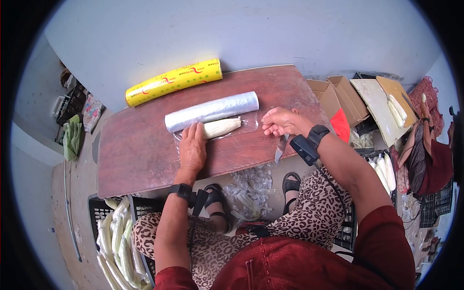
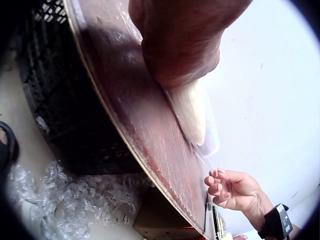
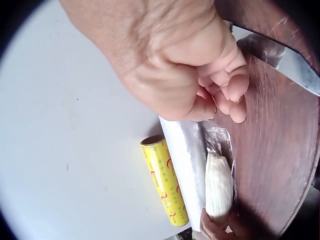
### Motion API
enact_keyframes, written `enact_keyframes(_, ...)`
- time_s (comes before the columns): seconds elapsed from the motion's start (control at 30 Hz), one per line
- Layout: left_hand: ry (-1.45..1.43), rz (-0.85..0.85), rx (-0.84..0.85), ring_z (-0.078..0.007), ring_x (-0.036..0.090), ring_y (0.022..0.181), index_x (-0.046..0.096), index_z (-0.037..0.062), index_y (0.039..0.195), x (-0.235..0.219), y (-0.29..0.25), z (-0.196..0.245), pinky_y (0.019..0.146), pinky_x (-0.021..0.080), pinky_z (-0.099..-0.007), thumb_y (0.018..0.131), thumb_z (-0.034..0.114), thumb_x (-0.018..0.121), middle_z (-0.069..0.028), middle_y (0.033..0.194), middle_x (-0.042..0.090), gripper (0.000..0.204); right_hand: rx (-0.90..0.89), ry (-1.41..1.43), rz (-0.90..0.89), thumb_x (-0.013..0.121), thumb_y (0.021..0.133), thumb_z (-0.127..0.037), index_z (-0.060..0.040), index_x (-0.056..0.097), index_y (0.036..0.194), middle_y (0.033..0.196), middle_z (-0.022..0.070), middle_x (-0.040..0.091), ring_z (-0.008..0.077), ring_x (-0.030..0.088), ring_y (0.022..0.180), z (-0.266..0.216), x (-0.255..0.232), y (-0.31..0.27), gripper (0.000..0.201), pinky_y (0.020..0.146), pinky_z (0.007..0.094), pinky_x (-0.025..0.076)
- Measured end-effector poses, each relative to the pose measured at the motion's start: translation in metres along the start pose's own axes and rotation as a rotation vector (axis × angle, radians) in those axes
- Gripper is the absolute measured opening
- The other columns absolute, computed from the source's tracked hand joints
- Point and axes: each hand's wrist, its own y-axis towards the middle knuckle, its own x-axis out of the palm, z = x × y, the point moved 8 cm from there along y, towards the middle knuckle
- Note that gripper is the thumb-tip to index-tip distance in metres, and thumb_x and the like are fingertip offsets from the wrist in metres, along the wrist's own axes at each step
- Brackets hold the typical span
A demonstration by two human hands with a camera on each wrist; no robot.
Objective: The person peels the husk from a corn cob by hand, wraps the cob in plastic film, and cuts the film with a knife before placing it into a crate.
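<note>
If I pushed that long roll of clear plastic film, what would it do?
The film roll would probably roll, being round and lying on its side. It looks straight, so probably stiff; its loose, wrinkled sheet is likely floppy.

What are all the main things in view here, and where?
Table: one, reddish brown, centre of view
Yellow roll: one, yellow, table's far edge
Film roll: one, silvery, mid-table
Vegetable: one, pale, on film beside that roll
Knife: one, silver blade, table's right side
Crates: several, black, floor on both sides
Crated vegetables: many, greenish white, left crate
Plastic scraps: many, clear, floor under table
Cardboard box: at least one, brown, right of table
Second person: one, dark red clothing, far right
Sandals: two, black, either side of scraps
Left hand: one, bare, vegetable's left end
Right hand: one, bare, by the knife
</note>
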Motion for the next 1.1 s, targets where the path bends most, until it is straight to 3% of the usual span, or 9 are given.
enact_keyframes(0.2, -0.007, 0.004, -0.004, -0.0375, 0.047, 0.118, 0.047, 0.0012, 0.127, 0.0, 0.0, 0.0, 0.099, 0.042, -0.0438, 0.081, 0.005, 0.063, -0.0173, 0.13, 0.051, 0.049, 0.051, 0.069, -0.069, 0.062, 0.092, -0.019, 0.007, 0.046, 0.108, 0.094, 0.0217, 0.057, 0.0215, 0.064, 0.07, 0.003, 0.018, 0.001, 0.035, 0.042, 0.0245, 0.046)
enact_keyframes(0.3, -0.008, -0.001, -0.008, -0.0379, 0.047, 0.118, 0.047, 0.0013, 0.127, -0.001, 0.0, 0.002, 0.099, 0.043, -0.0442, 0.081, 0.005, 0.063, -0.0175, 0.131, 0.051, 0.049, 0.06, 0.069, -0.013, 0.062, 0.092, -0.017, 0.007, 0.046, 0.107, 0.089, 0.019, 0.057, 0.0214, 0.064, 0.069, 0.004, 0.022, -0.001, 0.032, 0.042, 0.0244, 0.046)
enact_keyframes(0.4, -0.009, 0.0, -0.004, -0.0381, 0.047, 0.118, 0.047, 0.0015, 0.128, -0.001, 0.001, 0.001, 0.099, 0.043, -0.0445, 0.081, 0.005, 0.063, -0.0175, 0.131, 0.051, 0.049, 0.069, 0.048, -0.002, 0.063, 0.091, -0.018, 0.0009, 0.051, 0.095, 0.087, 0.013, 0.058, 0.0187, 0.064, 0.068, 0.009, 0.024, 0.006, 0.022, 0.045, 0.0243, 0.045)
enact_keyframes(0.5, -0.012, 0.005, 0.0, -0.0381, 0.047, 0.118, 0.047, 0.0015, 0.127, -0.001, 0.0, 0.001, 0.099, 0.043, -0.0445, 0.081, 0.005, 0.063, -0.0173, 0.131, 0.051, 0.049, 0.043, 0.037, -0.028, 0.06, 0.09, -0.008, 0.0047, 0.049, 0.097, 0.082, 0.0127, 0.057, 0.0207, 0.065, 0.068, 0.009, 0.024, 0.013, 0.019, 0.042, 0.0246, 0.048)
enact_keyframes(0.7, -0.015, 0.008, 0.001, -0.0379, 0.047, 0.118, 0.047, 0.0012, 0.127, -0.001, 0.0, 0.001, 0.099, 0.043, -0.0444, 0.08, 0.005, 0.064, -0.0172, 0.131, 0.051, 0.05, 0.031, 0.049, -0.053, 0.06, 0.088, -0.006, 0.0015, 0.053, 0.088, 0.079, 0.0114, 0.058, 0.019, 0.064, 0.066, 0.011, 0.02, 0.018, 0.011, 0.043, 0.0247, 0.048)
enact_keyframes(1.1, -0.017, 0.008, 0.0, -0.0386, 0.047, 0.118, 0.047, 0.0007, 0.128, 0.0, 0.0, -0.001, 0.098, 0.042, -0.0447, 0.081, 0.005, 0.063, -0.0178, 0.132, 0.05, 0.049, 0.031, -0.041, -0.02, 0.062, 0.083, -0.002, -0.0011, 0.054, 0.092, 0.079, 0.0086, 0.061, 0.0143, 0.064, 0.065, 0.002, 0.016, -0.006, 0.012, 0.046, 0.0241, 0.049)
